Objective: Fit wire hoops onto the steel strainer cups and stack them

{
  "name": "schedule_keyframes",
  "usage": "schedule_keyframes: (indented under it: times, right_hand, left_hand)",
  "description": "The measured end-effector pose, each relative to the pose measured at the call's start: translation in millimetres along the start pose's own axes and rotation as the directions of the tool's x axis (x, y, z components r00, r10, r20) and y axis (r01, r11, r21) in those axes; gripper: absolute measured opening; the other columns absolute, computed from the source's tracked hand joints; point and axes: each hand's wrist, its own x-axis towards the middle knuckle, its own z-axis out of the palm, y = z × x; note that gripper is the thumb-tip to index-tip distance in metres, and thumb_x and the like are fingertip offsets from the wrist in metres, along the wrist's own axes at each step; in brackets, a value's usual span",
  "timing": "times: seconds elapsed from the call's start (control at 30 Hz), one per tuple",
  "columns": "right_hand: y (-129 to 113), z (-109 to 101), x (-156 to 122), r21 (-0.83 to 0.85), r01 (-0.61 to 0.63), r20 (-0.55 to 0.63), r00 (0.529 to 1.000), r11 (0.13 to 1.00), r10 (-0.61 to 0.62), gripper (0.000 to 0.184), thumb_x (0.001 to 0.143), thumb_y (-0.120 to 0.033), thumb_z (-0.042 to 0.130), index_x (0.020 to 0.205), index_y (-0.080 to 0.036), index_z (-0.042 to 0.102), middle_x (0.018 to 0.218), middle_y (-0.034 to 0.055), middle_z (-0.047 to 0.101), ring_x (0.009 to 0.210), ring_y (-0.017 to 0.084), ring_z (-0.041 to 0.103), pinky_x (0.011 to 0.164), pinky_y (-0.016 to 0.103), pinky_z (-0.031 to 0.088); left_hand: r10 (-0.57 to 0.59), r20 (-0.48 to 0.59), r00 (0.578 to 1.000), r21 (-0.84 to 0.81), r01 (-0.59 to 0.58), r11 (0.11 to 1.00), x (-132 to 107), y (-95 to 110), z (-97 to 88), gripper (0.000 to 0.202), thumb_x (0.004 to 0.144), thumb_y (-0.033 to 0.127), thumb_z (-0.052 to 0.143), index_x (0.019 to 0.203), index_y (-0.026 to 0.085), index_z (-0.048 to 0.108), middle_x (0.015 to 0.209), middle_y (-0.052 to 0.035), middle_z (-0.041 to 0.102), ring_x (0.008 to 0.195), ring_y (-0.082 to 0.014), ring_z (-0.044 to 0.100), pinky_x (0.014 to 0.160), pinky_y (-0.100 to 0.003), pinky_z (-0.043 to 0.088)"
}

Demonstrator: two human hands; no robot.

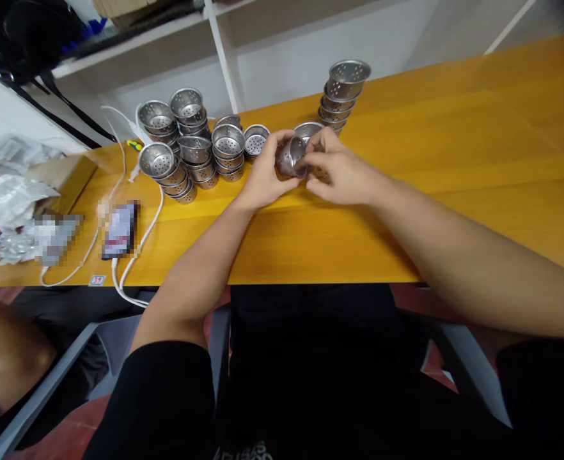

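Observation:
My left hand (265, 174) is wrapped around a small perforated metal cup (290, 157), tilted with its mouth facing right. At that mouth is my right hand (337, 167), its fingers bent and drawn together at the rim and partly inside. Whatever the right fingertips may pinch is too small to make out. Just behind the hands stands another perforated cup (307, 130), partly hidden by them. A single perforated cup (256, 140) stands to the left of my left hand.
Stacks of similar cups (194, 150) crowd the left, and a tall leaning stack (342, 96) stands behind to the right. On the wooden table (282, 249) lie a phone (120, 230), white cables (150, 230) and plastic bags (8, 185). Another person's arm (13, 351) shows at lower left.

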Motion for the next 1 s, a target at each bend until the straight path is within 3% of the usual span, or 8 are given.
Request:
schedule_keyframes:
  times: [0.17,0.3,0.43,0.57,0.63,0.73,0.83,1.0]
  right_hand:
    - [-6.2,-3.6,2.5,0.072,-0.016,-0.038,0.999,0.997,0.019,0.046,0.112,-0.082,0.094,0.127,-0.039,0.089,0.139,0.0137,0.081,0.127,0.048,0.079,0.110,0.077,0.074]
    - [-2.0,-4.7,5.1,0.170,-0.063,-0.149,0.985,0.983,0.089,0.058,0.110,-0.098,0.088,0.130,-0.044,0.088,0.129,0.0133,0.086,0.130,0.050,0.078,0.113,0.081,0.071]
    - [2.6,-4.4,7.9,0.270,-0.086,-0.216,0.965,0.959,0.147,0.071,0.110,-0.109,0.077,0.137,-0.044,0.085,0.115,0.0101,0.089,0.117,0.048,0.082,0.105,0.077,0.073]
    - [-1.7,-6.6,7.3,0.237,-0.058,-0.241,0.964,0.970,0.116,0.070,0.117,-0.106,0.070,0.141,-0.042,0.085,0.107,0.0085,0.086,0.098,0.040,0.080,0.095,0.069,0.073]
    - [-6.5,-8.4,5.9,0.184,-0.046,-0.201,0.976,0.982,0.084,0.066,0.116,-0.102,0.074,0.133,-0.041,0.089,0.117,0.0110,0.087,0.106,0.043,0.082,0.100,0.073,0.073]
    - [-13.9,-10.0,4.6,0.159,-0.057,-0.089,0.993,0.986,0.072,0.056,0.107,-0.097,0.091,0.127,-0.044,0.093,0.142,0.0123,0.087,0.135,0.052,0.079,0.117,0.081,0.071]
    - [-18.4,-10.7,5.0,0.162,-0.044,-0.055,0.997,0.986,0.053,0.055,0.103,-0.098,0.094,0.123,-0.046,0.095,0.155,0.0128,0.085,0.153,0.057,0.073,0.129,0.087,0.065]
    - [-20.4,-13.6,7.7,0.158,-0.046,-0.076,0.995,0.986,0.058,0.059,0.102,-0.105,0.091,0.121,-0.049,0.096,0.157,0.0102,0.087,0.165,0.059,0.068,0.137,0.092,0.058]
  left_hand:
    - [0.001,0.009,1.000,0.026,-0.001,1.000,-0.9,6.4,-4.3,0.081,0.088,0.050,0.116,0.155,0.027,0.076,0.176,-0.0146,0.073,0.185,-0.0462,0.059,0.164,-0.061,0.039]
    - [-0.009,0.006,1.000,-0.007,0.009,1.000,-2.0,7.0,-2.2,0.076,0.089,0.047,0.117,0.152,0.028,0.079,0.172,-0.0136,0.075,0.184,-0.0457,0.060,0.163,-0.061,0.042]
    - [-0.035,0.021,0.999,-0.118,0.037,0.992,-3.8,1.1,4.5,0.088,0.086,0.062,0.120,0.154,0.027,0.077,0.165,-0.0148,0.079,0.178,-0.0467,0.068,0.156,-0.067,0.052]
    - [-0.193,0.015,0.981,-0.283,0.189,0.940,-7.4,4.3,5.3,0.076,0.102,0.084,0.099,0.150,0.028,0.077,0.142,-0.0134,0.084,0.161,-0.0463,0.081,0.136,-0.071,0.069]
    - [-0.205,0.000,0.979,-0.295,0.196,0.935,-8.6,8.1,2.0,0.074,0.103,0.095,0.089,0.134,0.028,0.080,0.129,-0.0120,0.083,0.147,-0.0445,0.086,0.127,-0.070,0.075]
    - [-0.143,-0.014,0.990,-0.282,0.133,0.950,-8.2,9.4,-2.8,0.082,0.097,0.108,0.083,0.116,0.028,0.079,0.121,-0.0096,0.083,0.128,-0.0387,0.088,0.122,-0.066,0.078]
    - [-0.120,-0.024,0.992,-0.260,0.110,0.959,-6.4,3.8,-3.9,0.086,0.098,0.113,0.078,0.113,0.028,0.081,0.117,-0.0083,0.083,0.133,-0.0381,0.088,0.127,-0.064,0.076]
    - [-0.127,-0.027,0.992,-0.235,0.117,0.965,-4.1,-4.2,-3.1,0.078,0.106,0.103,0.083,0.117,0.026,0.085,0.128,-0.0103,0.089,0.151,-0.0405,0.086,0.134,-0.063,0.075]
